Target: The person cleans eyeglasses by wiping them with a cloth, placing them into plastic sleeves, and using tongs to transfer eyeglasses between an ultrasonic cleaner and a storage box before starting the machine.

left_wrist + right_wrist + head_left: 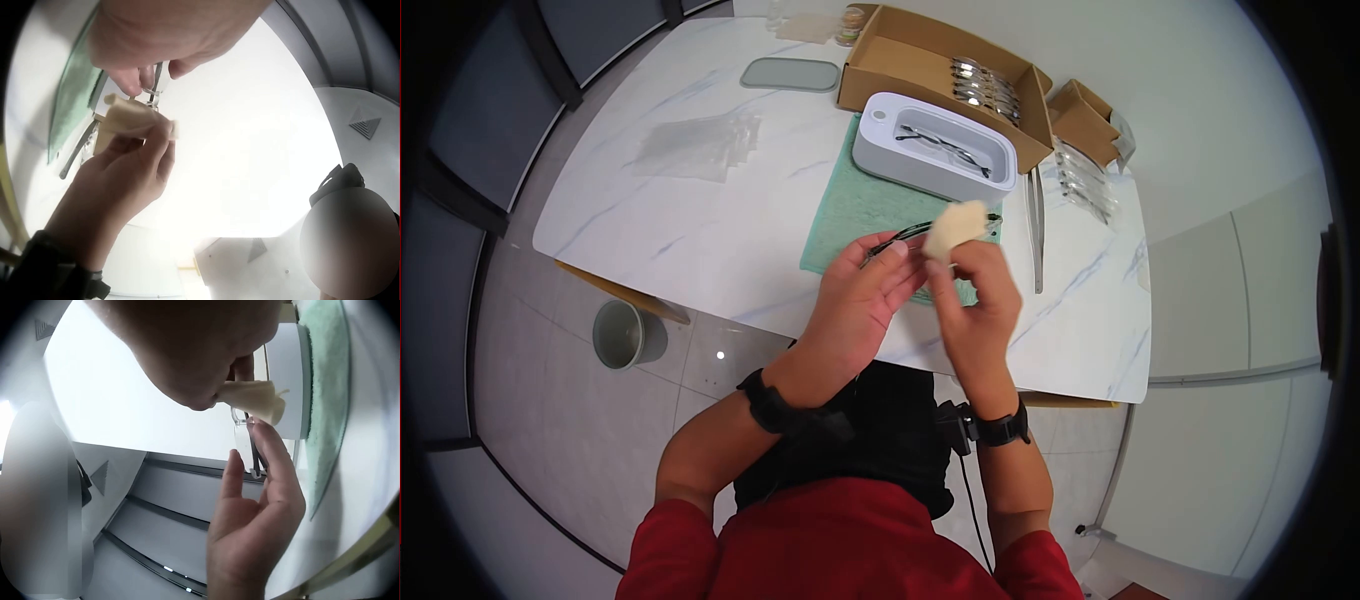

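Dark-framed glasses point(912, 231) are held by my left hand point(848, 312) above the green towel, its thumb and fingers around the frame. My right hand point(982, 312) pinches a cream cloth point(955, 228) against the glasses' right part, which it partly covers. In the left wrist view the cloth point(131, 119) hangs folded from the fingers of the right hand point(119, 187), just below the left hand point(175, 31). The right wrist view shows a dark temple point(256, 456) along the fingers of the left hand point(256, 525), beside the cloth point(250, 399).
Beyond the hands, a white cleaner tub point(935, 180) with glasses inside stands on the green towel point(840, 220). Behind it is a cardboard box point(910, 45) with several glasses. Clear bags point(700, 148) lie left, a metal strip point(1037, 235) and wrapped glasses point(1085, 185) right. A bin point(620, 335) stands below.
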A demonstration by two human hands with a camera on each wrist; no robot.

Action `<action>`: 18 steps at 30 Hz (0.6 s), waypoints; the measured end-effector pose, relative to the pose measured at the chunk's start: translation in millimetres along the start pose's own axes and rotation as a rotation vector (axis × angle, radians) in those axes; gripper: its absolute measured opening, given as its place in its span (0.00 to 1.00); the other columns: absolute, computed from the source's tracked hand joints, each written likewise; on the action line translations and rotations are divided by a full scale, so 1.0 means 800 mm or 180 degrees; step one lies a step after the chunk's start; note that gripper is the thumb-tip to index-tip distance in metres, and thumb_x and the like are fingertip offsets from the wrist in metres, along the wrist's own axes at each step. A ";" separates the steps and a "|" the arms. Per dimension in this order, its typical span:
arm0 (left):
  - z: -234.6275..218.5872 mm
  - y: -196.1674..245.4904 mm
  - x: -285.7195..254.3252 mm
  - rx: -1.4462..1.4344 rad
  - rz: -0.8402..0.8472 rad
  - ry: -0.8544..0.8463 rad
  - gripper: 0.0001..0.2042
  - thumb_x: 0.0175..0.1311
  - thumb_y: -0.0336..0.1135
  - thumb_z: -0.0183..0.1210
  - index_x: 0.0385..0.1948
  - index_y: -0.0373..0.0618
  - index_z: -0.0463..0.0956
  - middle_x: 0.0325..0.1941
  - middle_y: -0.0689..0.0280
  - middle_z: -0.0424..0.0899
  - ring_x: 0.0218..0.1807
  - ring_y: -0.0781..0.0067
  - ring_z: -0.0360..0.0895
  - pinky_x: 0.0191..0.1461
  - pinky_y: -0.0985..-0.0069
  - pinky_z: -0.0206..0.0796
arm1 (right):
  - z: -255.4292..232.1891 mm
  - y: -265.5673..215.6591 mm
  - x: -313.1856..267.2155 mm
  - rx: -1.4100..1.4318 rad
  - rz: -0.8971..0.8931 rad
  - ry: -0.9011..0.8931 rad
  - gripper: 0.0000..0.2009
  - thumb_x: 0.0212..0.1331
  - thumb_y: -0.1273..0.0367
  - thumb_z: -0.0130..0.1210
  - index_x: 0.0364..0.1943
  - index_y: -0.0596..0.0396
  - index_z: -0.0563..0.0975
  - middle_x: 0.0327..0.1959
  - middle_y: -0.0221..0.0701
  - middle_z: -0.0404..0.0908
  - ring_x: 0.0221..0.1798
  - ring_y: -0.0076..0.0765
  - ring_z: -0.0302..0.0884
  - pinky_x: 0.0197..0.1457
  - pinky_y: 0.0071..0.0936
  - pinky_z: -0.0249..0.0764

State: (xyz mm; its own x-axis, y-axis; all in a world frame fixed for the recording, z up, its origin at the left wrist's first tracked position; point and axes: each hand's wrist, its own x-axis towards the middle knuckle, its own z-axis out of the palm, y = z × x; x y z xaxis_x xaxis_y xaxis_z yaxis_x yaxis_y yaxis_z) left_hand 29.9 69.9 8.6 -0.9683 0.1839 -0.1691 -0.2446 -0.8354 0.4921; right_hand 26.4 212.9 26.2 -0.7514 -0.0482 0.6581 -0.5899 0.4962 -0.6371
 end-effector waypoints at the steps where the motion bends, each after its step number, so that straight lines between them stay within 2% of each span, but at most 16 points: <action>1: -0.003 -0.003 0.003 0.0002 -0.0009 -0.0009 0.14 0.75 0.31 0.55 0.56 0.38 0.66 0.61 0.50 0.79 0.65 0.59 0.77 0.71 0.64 0.69 | 0.006 0.001 -0.004 -0.0032 -0.0166 -0.0120 0.12 0.50 0.81 0.67 0.39 0.57 0.81 0.39 0.36 0.82 0.40 0.43 0.81 0.42 0.32 0.78; 4: -0.011 -0.006 0.008 -0.0049 -0.0094 0.0045 0.15 0.76 0.32 0.54 0.58 0.38 0.66 0.62 0.51 0.78 0.66 0.61 0.76 0.71 0.65 0.68 | 0.005 0.001 -0.003 -0.0466 -0.0527 -0.0440 0.13 0.47 0.79 0.69 0.39 0.55 0.82 0.40 0.35 0.82 0.42 0.44 0.80 0.42 0.36 0.77; 8: 0.007 0.004 -0.004 0.0086 -0.0162 0.0065 0.15 0.78 0.35 0.51 0.59 0.37 0.67 0.63 0.52 0.78 0.68 0.61 0.75 0.72 0.66 0.67 | -0.020 0.014 0.012 -0.0731 -0.0760 -0.0502 0.12 0.49 0.79 0.68 0.39 0.54 0.83 0.39 0.34 0.82 0.40 0.42 0.80 0.41 0.32 0.77; 10: 0.008 0.005 -0.007 0.0179 -0.0192 0.0125 0.15 0.79 0.36 0.49 0.60 0.38 0.68 0.64 0.52 0.77 0.69 0.61 0.74 0.73 0.66 0.66 | -0.031 0.027 0.016 -0.0375 0.0176 0.0136 0.08 0.57 0.78 0.66 0.40 0.56 0.82 0.37 0.30 0.83 0.36 0.30 0.79 0.40 0.25 0.75; 11: 0.009 0.005 -0.007 0.0173 -0.0237 0.0088 0.14 0.79 0.37 0.50 0.58 0.38 0.69 0.64 0.51 0.77 0.70 0.60 0.73 0.74 0.65 0.66 | -0.033 0.029 0.014 -0.0378 0.0182 0.0136 0.08 0.57 0.78 0.66 0.40 0.56 0.82 0.37 0.30 0.83 0.36 0.30 0.79 0.40 0.25 0.75; 13: 0.010 0.005 -0.005 0.0172 -0.0282 0.0039 0.14 0.79 0.37 0.50 0.57 0.39 0.70 0.65 0.50 0.76 0.70 0.60 0.73 0.74 0.65 0.66 | -0.035 0.034 0.013 0.0959 0.1193 0.0688 0.07 0.65 0.75 0.63 0.43 0.59 0.79 0.37 0.27 0.83 0.36 0.20 0.77 0.39 0.19 0.74; 14: 0.008 0.003 -0.003 0.0091 -0.0271 0.0026 0.13 0.79 0.37 0.51 0.56 0.39 0.70 0.65 0.51 0.76 0.70 0.59 0.73 0.74 0.64 0.66 | -0.035 0.036 0.009 0.0959 0.1189 0.0694 0.07 0.65 0.75 0.63 0.43 0.59 0.79 0.37 0.27 0.83 0.36 0.20 0.77 0.39 0.19 0.74; 16: 0.005 -0.001 -0.001 0.0011 -0.0257 0.0014 0.13 0.79 0.38 0.51 0.55 0.40 0.71 0.65 0.51 0.77 0.69 0.59 0.73 0.74 0.64 0.66 | -0.033 0.037 -0.001 0.1878 0.1692 0.0916 0.08 0.69 0.73 0.59 0.47 0.62 0.76 0.41 0.28 0.82 0.40 0.17 0.78 0.41 0.18 0.75; 17: 0.003 -0.003 0.000 -0.0111 -0.0261 0.0034 0.13 0.79 0.38 0.52 0.54 0.40 0.71 0.65 0.51 0.77 0.69 0.60 0.73 0.74 0.63 0.65 | -0.027 0.034 -0.005 0.2392 0.1909 0.1071 0.09 0.69 0.74 0.57 0.50 0.62 0.74 0.44 0.32 0.82 0.43 0.21 0.80 0.45 0.20 0.78; 18: 0.002 -0.003 0.001 -0.0231 -0.0264 0.0056 0.13 0.78 0.38 0.52 0.54 0.40 0.71 0.65 0.52 0.77 0.70 0.61 0.72 0.75 0.63 0.65 | -0.022 0.033 -0.007 0.2396 0.1908 0.1072 0.09 0.69 0.74 0.57 0.50 0.62 0.74 0.44 0.32 0.82 0.43 0.21 0.80 0.45 0.20 0.78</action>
State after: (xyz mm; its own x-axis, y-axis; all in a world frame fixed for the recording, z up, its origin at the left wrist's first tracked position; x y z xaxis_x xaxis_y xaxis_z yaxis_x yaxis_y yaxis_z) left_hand 29.9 72.9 8.6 -0.9437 0.2455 -0.2219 -0.3190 -0.8531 0.4128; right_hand 20.2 241.9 12.5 -0.9305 0.3332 0.1523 -0.2639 -0.3211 -0.9095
